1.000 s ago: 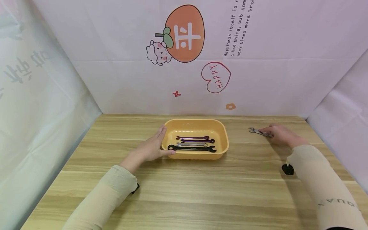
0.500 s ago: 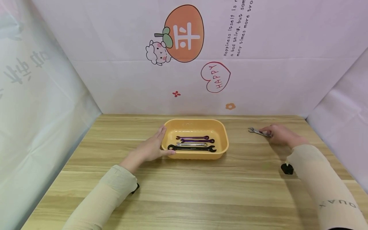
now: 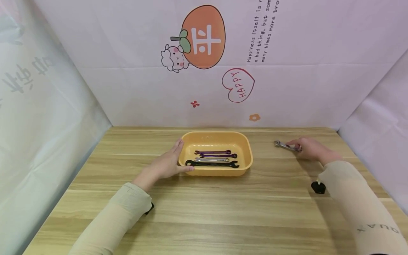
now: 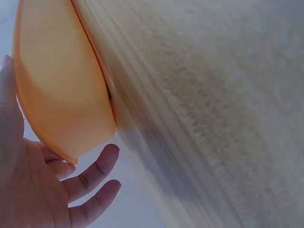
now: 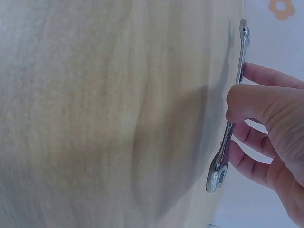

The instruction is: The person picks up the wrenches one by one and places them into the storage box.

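My right hand (image 3: 310, 148) pinches a silver combination wrench (image 5: 236, 90) between thumb and fingertips at the table's right side. In the right wrist view the wrench's shadow falls beside it on the wood; I cannot tell whether any part touches the table. A yellow plastic bin (image 3: 247, 156) sits left of it. My left hand (image 3: 165, 163) rests against the bin's left end, thumb over the front rim and fingers loosely spread along the side. Inside the bin lie two purple wrenches (image 3: 218, 156), a silver wrench (image 3: 211, 160) and a larger black wrench (image 3: 211, 164), roughly parallel.
The wood-grain table (image 3: 223, 212) ends at a printed white backdrop (image 3: 143, 95) close behind the bin. White cloth (image 3: 382, 106) hangs at both sides. A small black device (image 3: 318, 187) shows at the right cuff.
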